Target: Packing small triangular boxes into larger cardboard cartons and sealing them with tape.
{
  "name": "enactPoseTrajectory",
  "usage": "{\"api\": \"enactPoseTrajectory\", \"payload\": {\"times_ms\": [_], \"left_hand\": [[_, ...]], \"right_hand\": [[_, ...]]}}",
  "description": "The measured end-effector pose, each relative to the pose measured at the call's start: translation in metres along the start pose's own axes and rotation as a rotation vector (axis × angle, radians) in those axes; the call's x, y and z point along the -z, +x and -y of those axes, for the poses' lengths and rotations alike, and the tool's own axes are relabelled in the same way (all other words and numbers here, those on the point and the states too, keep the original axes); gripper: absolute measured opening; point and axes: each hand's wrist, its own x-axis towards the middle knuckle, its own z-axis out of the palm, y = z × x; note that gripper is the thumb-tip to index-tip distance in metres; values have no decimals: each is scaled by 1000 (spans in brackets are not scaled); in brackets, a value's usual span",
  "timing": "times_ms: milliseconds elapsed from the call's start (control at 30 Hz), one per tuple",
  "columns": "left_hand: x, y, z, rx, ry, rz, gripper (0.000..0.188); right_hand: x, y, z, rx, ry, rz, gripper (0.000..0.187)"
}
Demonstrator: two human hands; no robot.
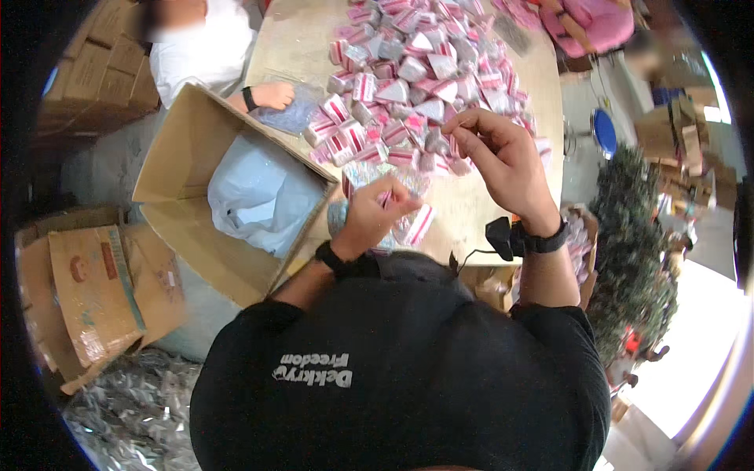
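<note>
Near the table's front edge, my left hand is closed, with a bit of pink showing between thumb and fingers. It seems to grip a plastic-wrapped pink-and-white packet, partly hidden beneath it. Shiny clear plastic lies just beyond that hand. My right hand is raised over the table on the right, thumb and forefinger pinched together. What sits in the pinch, if anything, is too small to make out. Beyond both hands spreads a large heap of wedge-shaped, pink-and-white striped packets.
An open cardboard box lined with a white plastic bag stands at my left. Past it, a co-worker's hand rests beside a bundle of clear plastic bags. A flattened carton lies far left; a blue stool stands right.
</note>
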Motion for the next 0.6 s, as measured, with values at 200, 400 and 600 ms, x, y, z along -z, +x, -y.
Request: {"api": "enactPoseTrajectory", "payload": {"times_ms": [200, 400, 600], "left_hand": [[-73, -10, -50, -129, 1, 114, 51], [-142, -33, -62, -259, 98, 297, 71], [-201, -55, -62, -282, 42, 394, 81]], "right_hand": [[30, -141, 2, -168, -67, -96, 28], [33, -228, -16, -56, -17, -322, 13], [47, -284, -20, -6, -70, -468, 13]]}}
